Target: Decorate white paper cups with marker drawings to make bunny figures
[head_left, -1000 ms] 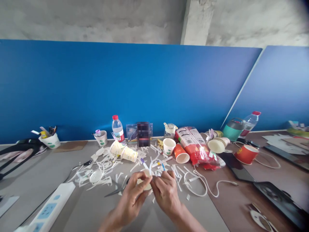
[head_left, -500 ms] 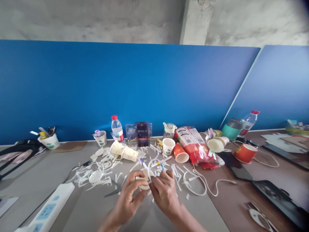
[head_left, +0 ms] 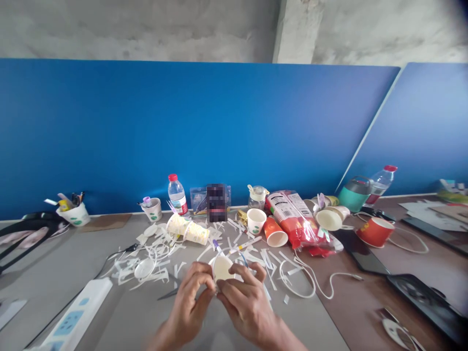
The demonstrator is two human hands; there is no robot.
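Observation:
Between my hands is a white paper cup [head_left: 224,269], its open mouth tilted toward me. My left hand [head_left: 193,301] is closed on the left side of its rim, thumb and fingertips pinched together. From the other side my right hand [head_left: 246,297] grips the near rim, its fingertips meeting those of the left. A thin pale strip arcs above the cup toward the right fingers; where it ends is hidden. Just behind lie a marker with a purple end [head_left: 216,246] and a yellow-and-white pen [head_left: 250,243]. Scissors [head_left: 168,294] lie left of my left hand, partly covered.
White paper scraps [head_left: 157,270] litter the desk. Behind them stand a water bottle [head_left: 178,197], an upright paper cup [head_left: 256,221], an orange cup [head_left: 275,233] and a red bag [head_left: 296,222]. A power strip [head_left: 69,317] lies left; a white cable [head_left: 313,287] and phones [head_left: 360,251] lie right.
The cup's mouth has turned more toward me and shows more fully. My right hand has shifted slightly left and lower, its fingertips now meeting the left hand's at the near rim.

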